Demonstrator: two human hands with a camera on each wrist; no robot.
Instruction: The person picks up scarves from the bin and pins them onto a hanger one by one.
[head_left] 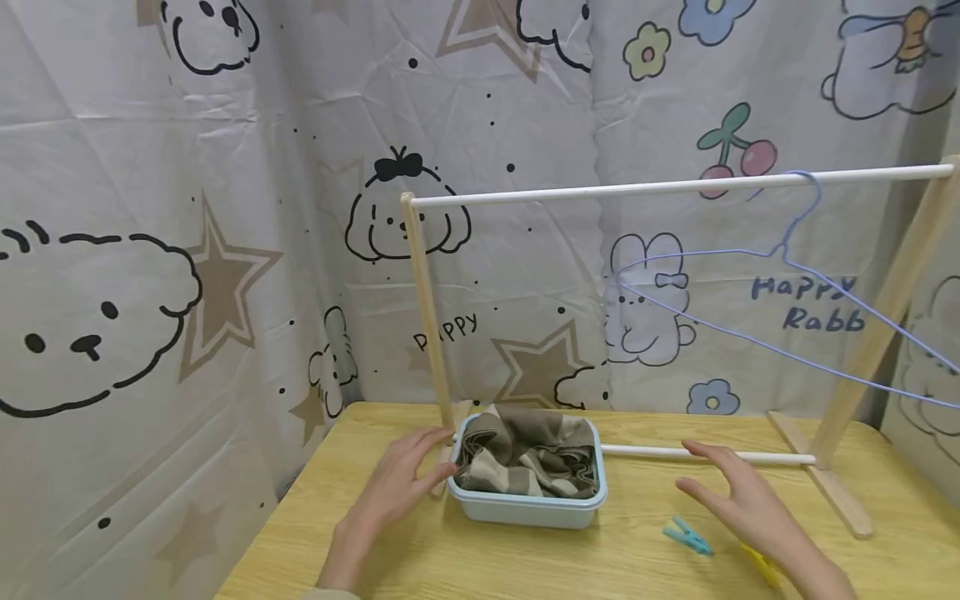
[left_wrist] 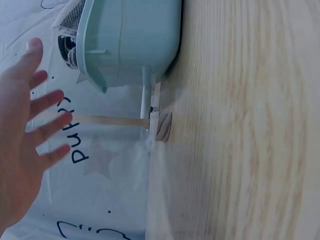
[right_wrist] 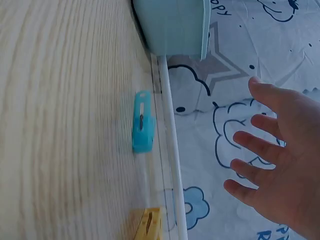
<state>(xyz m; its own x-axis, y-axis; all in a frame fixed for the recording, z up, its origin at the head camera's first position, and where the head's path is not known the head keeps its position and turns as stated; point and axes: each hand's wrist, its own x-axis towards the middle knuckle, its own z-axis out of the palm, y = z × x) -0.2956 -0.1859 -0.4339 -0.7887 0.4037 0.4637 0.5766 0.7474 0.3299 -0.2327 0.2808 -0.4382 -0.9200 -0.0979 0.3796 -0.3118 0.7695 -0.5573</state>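
Observation:
A light blue plastic basin (head_left: 525, 510) stands on the table with a folded brown and cream checked cloth (head_left: 517, 450) inside it. Beside its left end is my left hand (head_left: 397, 479), fingers extended; in the left wrist view that hand (left_wrist: 30, 120) is apart from the basin (left_wrist: 132, 45). My right hand (head_left: 742, 500) hovers to the right, fingers spread and holding nothing. Below and left of it lies a blue clothespin (head_left: 687, 536). A yellow clothespin (head_left: 762, 565) lies partly hidden under the right forearm; the right wrist view shows the yellow clothespin (right_wrist: 149, 224) too.
A wooden rack with a white top rod (head_left: 600, 192) stands behind the basin. From the rod hangs a blue wire hanger (head_left: 750, 337) at the right. The rack's lower white rod (head_left: 645, 451) runs behind the basin, and its right foot (head_left: 825, 479) rests on the table.

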